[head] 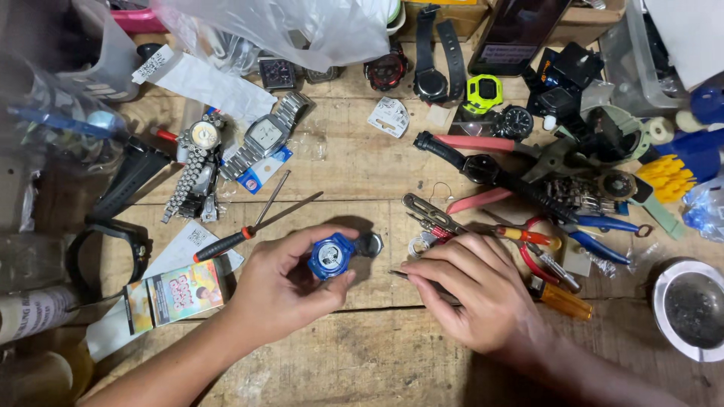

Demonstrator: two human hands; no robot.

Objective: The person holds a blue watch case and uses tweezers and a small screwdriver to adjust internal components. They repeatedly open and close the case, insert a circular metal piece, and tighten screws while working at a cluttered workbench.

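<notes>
My left hand (283,286) grips a small blue watch case (330,256) with a pale round dial, held just above the wooden table (354,362). A round grey metal part (369,243) lies right behind the case. My right hand (475,290) rests on the table to the right, fingers closed on a thin dark metal tool (400,274) whose tip points left toward the case. A screwdriver with a black and orange handle (226,243) lies just left of my left hand.
Watches crowd the back: a silver square one (265,136), a round metal-band one (202,139), black ones (431,79), a lime case (483,92). Pliers with red (483,143) and blue (599,241) handles lie right. A metal bowl (690,309) sits far right; a small colourful box (175,294) left.
</notes>
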